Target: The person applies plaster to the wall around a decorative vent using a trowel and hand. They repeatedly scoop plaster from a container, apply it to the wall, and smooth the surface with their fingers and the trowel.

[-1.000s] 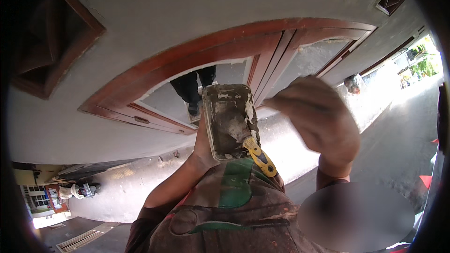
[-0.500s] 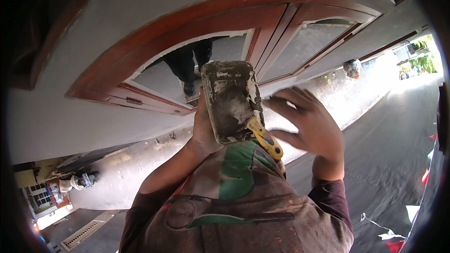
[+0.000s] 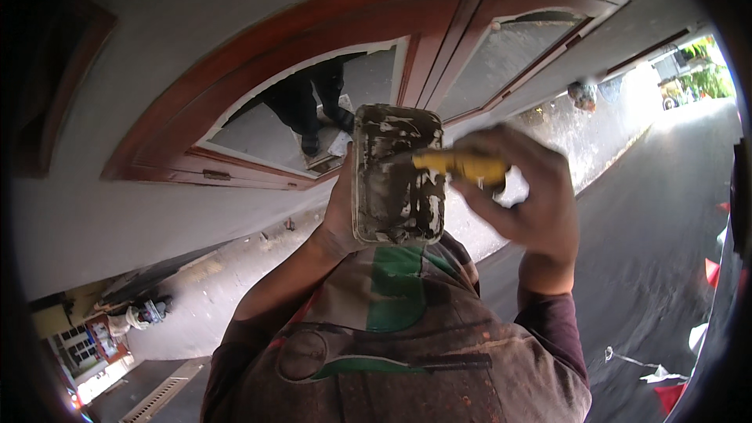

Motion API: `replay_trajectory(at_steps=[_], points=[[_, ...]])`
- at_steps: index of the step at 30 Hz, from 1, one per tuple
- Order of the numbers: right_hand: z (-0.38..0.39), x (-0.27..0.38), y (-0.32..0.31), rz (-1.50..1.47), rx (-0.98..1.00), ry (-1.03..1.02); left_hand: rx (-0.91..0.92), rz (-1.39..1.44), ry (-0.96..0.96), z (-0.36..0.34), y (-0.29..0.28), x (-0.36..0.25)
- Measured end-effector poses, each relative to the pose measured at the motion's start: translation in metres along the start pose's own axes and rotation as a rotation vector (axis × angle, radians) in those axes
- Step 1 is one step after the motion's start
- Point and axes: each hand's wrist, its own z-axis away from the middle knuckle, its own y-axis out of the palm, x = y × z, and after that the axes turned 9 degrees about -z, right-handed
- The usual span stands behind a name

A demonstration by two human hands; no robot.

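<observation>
The left hand (image 3: 338,207) holds a shallow rectangular tray with rounded corners (image 3: 399,110) from its left side. The palm lies along the left wall; the fingers are hidden behind the tray, so their spread cannot be told. The tray is tilted, with its coated inside facing the camera. Dark grey material and whitish streaks cover its floor and walls.

The right hand (image 3: 540,188) is at the right of the tray, with its fingers bent around a yellow-handled scraper (image 3: 464,164). Hand and tool are blurred. The handle crosses the right rim of the tray, and the front end of the tool points left into the tray; whether it touches the coating cannot be told. The tray is thus between the hands, in front of the person's chest.

Below the tray is a stained brown garment (image 3: 376,388) with a green panel (image 3: 395,294). Beyond the tray is an arched reddish-brown frame (image 3: 305,35) with reflective panes (image 3: 509,66), set in a grey wall (image 3: 196,0). At the right is a dark grey road (image 3: 627,219).
</observation>
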Motion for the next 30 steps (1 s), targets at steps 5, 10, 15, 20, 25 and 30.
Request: replay_trajectory(at_steps=[5, 10, 15, 20, 25, 30], points=[[-0.047, -0.046, -0.007, -0.154, -0.13, 0.097, -0.038, 0.038, -0.215, -0.005, 0.006, 0.001], [-0.057, -0.064, -0.003, -0.213, -0.081, 0.268, -0.006, 0.102, -0.21, -0.002, 0.0, 0.0], [-0.062, -0.084, 0.006, -0.256, -0.057, 0.299, -0.066, 0.026, -0.157, 0.002, -0.002, 0.0], [-0.065, -0.092, 0.008, -0.299, -0.01, 0.294, -0.06, -0.035, -0.12, -0.001, -0.015, 0.002], [-0.061, -0.104, 0.02, -0.295, -0.024, 0.293, -0.05, 0.031, -0.115, -0.007, -0.019, 0.002], [-0.053, -0.096, 0.032, -0.22, -0.108, 0.238, 0.028, 0.128, -0.076, -0.018, -0.019, -0.002]])
